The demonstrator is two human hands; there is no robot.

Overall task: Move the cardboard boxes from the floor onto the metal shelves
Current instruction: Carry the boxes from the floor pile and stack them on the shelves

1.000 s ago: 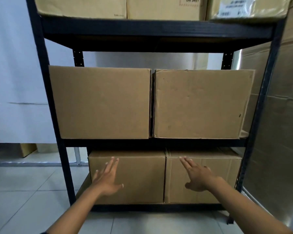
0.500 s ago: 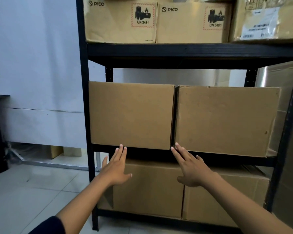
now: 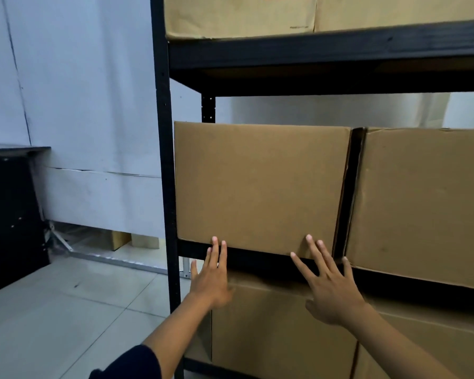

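Hands first: both are spread flat with straight fingers and hold nothing, the left hand [image 3: 212, 280] reaching up so its fingertips [image 3: 215, 242] overlap the bottom edge of the left-hand box on the middle shelf [image 3: 257, 187], the right hand [image 3: 330, 288] doing the same near that box's lower right corner. Whether the fingertips actually touch the cardboard I cannot tell. That box sits on the middle shelf [image 3: 257, 257] of the black metal rack [image 3: 163, 160], just beside a second box [image 3: 422, 201] with a narrow gap between them; more boxes fill the top shelf [image 3: 241, 15] and the bottom level [image 3: 279, 324]. The step looks like seating the box squarely. To do it well, I would press with both palms level and evenly, low on the face, so it slides straight back without twisting into its neighbour or the upright post. Keep fingers off the shelf lip to avoid a pinch. No box is visible on the tiled floor [image 3: 52, 310] here.
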